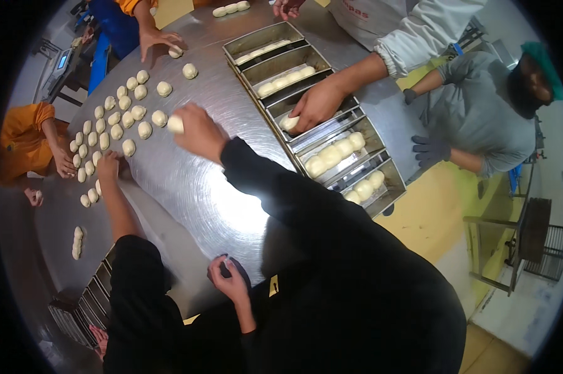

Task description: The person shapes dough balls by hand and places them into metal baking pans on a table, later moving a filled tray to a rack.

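My right arm, in a black sleeve, stretches across the round metal table. My right hand is slightly blurred and closed on a pale dough ball, at the right edge of a group of loose dough balls. Close to my body, my left hand hangs by the table's near edge with its fingers curled; whatever is in them cannot be made out. Right of my right hand stands a row of joined metal loaf tins, several with rows of dough balls inside.
A co-worker's hand reaches into a middle tin. To my left, another black-sleeved person's hand touches the dough balls. Orange-sleeved workers' hands are at the far and left edges. More tins stand lower left; a gloved person is at right.
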The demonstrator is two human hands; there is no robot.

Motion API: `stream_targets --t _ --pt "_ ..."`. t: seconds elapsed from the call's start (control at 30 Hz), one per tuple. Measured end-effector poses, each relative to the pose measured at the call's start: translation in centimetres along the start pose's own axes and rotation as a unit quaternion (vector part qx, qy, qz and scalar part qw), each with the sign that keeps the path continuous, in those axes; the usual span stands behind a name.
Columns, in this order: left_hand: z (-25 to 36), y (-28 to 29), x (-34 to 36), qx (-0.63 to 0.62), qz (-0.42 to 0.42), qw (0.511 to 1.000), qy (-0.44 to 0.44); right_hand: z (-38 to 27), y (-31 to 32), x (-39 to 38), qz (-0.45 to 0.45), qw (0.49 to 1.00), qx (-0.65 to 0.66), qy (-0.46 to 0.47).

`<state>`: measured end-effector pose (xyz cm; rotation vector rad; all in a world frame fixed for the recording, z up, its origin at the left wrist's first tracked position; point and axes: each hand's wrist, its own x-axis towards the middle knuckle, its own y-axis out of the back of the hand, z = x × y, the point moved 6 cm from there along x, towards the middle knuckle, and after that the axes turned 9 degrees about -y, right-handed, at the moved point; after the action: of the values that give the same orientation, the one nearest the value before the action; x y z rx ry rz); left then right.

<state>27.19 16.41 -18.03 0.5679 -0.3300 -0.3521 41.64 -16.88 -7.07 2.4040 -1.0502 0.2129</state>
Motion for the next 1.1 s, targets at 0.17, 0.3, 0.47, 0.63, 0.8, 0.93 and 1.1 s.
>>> stream_targets --t 0.17,0.3,0.47,0.63,0.8,0.93,1.1 --pt "8.0 -4.0 3.7 -0.475 -0.094 0.851 0.203 -5.2 9.0 -12.3 -0.195 0.969 -0.058 0.138" --pt "13.8 -5.2 2.3 -0.597 -0.136 0.757 0.23 -8.0 14.7 -18.8 -0.264 0.939 -0.087 0.201" --pt "15.8 -9.3 0.3 -0.631 -0.181 0.713 0.246 -8.1 20.5 -20.5 -0.275 0.924 -0.151 0.219" --pt "19.3 -9.5 -2.3 -0.582 -0.076 0.768 0.256 -7.5 27.3 -19.8 -0.308 0.922 -0.091 0.217" --pt "22.4 -11.4 -5.5 -0.632 -0.048 0.731 0.253 -2.5 31.9 -21.0 -0.308 0.941 -0.009 0.139" --pt "23.2 -14.1 -7.1 -0.59 -0.042 0.764 0.259 -1.0 34.4 -22.5 -0.327 0.94 0.038 0.093" --pt "25.1 -15.6 -6.7 -0.565 -0.032 0.775 0.281 -0.4 37.4 -23.0 -0.37 0.928 0.033 -0.026"
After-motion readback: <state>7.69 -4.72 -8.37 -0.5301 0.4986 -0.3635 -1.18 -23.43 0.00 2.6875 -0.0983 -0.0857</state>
